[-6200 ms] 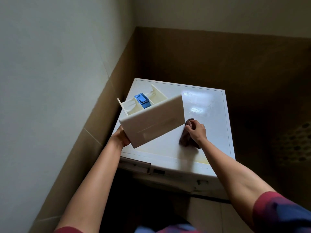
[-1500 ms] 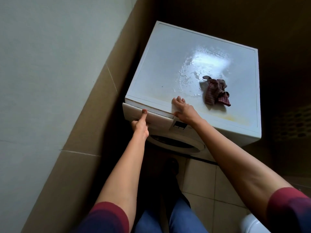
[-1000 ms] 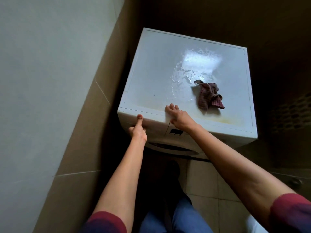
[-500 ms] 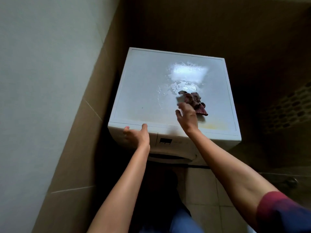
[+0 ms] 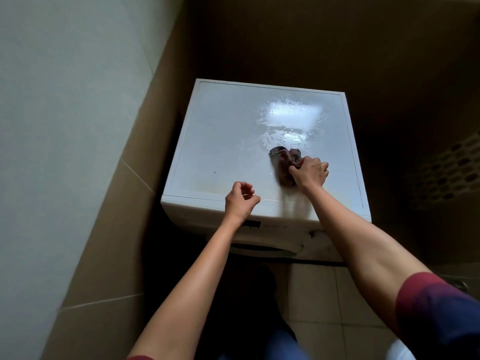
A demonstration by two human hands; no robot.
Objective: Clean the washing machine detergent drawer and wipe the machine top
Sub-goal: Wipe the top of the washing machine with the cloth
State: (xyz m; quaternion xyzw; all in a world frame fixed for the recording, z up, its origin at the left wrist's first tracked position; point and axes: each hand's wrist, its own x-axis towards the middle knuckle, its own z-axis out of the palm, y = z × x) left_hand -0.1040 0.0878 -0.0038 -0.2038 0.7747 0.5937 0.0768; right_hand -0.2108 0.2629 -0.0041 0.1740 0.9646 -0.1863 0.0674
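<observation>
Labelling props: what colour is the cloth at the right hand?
Dark maroon-red cloth, gripped by the right hand; any pattern is too blurred. Head view shows it.

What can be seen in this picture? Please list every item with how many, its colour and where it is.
washing machine: one, white, in the corner of the room; its top is wet and shiny toward the back
cloth: one, dark red, bunched on the machine top, right of centre
wall: pale grey-green above, brown tiles below, on the left
floor tiles: several, pale beige, in front of the machine
perforated panel: one, dark brown, at the right edge; what it is cannot be told
left hand: one, loosely curled, holds nothing, over the top's front edge
right hand: one, grips the cloth
sleeve: dark red and blue, on the right arm
</observation>
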